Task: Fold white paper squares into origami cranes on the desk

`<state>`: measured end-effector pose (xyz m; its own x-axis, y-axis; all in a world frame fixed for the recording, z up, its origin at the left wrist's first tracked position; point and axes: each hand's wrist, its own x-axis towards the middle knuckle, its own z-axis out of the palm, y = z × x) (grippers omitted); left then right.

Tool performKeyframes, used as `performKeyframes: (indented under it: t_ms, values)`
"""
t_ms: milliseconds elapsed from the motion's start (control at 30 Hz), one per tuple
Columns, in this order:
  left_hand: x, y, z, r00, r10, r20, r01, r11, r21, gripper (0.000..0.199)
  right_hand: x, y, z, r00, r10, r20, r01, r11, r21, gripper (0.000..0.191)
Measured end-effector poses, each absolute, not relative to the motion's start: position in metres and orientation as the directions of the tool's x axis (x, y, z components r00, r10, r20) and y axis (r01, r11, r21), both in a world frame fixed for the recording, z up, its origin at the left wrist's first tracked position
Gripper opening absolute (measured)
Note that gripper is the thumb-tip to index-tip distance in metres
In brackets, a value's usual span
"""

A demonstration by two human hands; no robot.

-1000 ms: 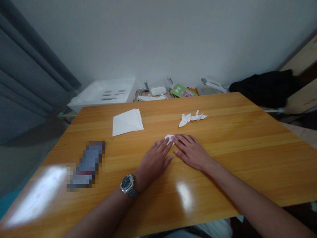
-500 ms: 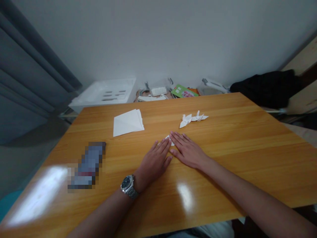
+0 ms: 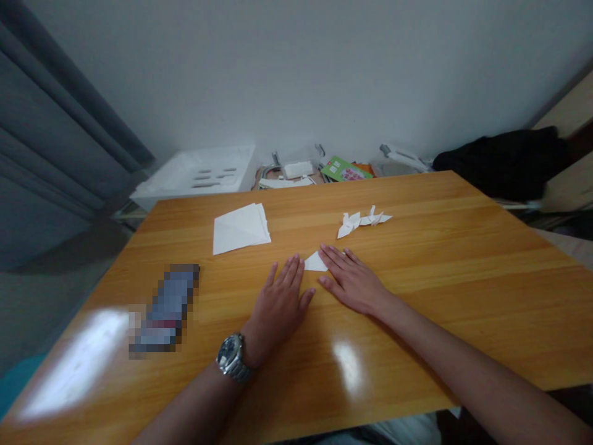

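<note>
A small piece of folded white paper (image 3: 315,263) lies flat on the wooden table (image 3: 445,259), partly covered by my hands. My right hand (image 3: 349,281) rests flat over its right part, fingers stretched out. At the paper's left corner lies my left hand (image 3: 281,296), palm down with fingers extended and the thumb out. A metal wristwatch (image 3: 232,357) is on my left wrist. Beyond my right hand stand two folded paper cranes, one nearer (image 3: 349,224) and one farther right (image 3: 374,217).
Several white paper sheets (image 3: 241,228) lie stacked at the table's back left. A pixelated phone-like object (image 3: 167,309) is on the left. Past the far edge are a white foam tray (image 3: 199,173), a green book (image 3: 345,170) and dark cloth (image 3: 504,164).
My left hand has slid to the left across the folded paper, uncovering more of its middle. My right hand stays in nearly the same place.
</note>
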<state>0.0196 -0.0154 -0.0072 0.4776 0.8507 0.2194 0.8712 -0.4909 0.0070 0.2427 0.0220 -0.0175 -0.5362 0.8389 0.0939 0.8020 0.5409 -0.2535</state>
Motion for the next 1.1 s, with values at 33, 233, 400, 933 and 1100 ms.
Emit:
performKeyframes:
  t_ms: [33,233,400,933,1100]
  values:
    - [0.018,-0.015,-0.007,0.465,0.859,0.216,0.879,-0.477,0.002,0.058,0.242,0.022,-0.017,-0.529,0.843,0.098,0.805,0.535,-0.255,0.07]
    - [0.013,-0.012,-0.004,0.449,0.871,0.198,0.891,-0.453,-0.031,0.06,0.239,0.02,-0.016,-0.501,0.857,0.117,0.818,0.514,-0.26,0.068]
    - [0.017,-0.009,-0.003,0.354,0.905,0.236,0.932,-0.361,-0.016,0.063,0.239,0.022,-0.015,-0.508,0.857,0.088,0.815,0.511,-0.273,0.068]
    - [0.039,-0.009,-0.004,0.547,0.803,0.236,0.821,-0.57,0.037,0.047,0.235,0.023,-0.012,-0.49,0.865,0.11,0.82,0.5,-0.28,0.064]
    - [0.039,-0.006,-0.002,0.548,0.805,0.227,0.818,-0.572,0.055,0.047,0.231,0.023,-0.009,-0.502,0.851,0.156,0.82,0.525,-0.226,0.059]
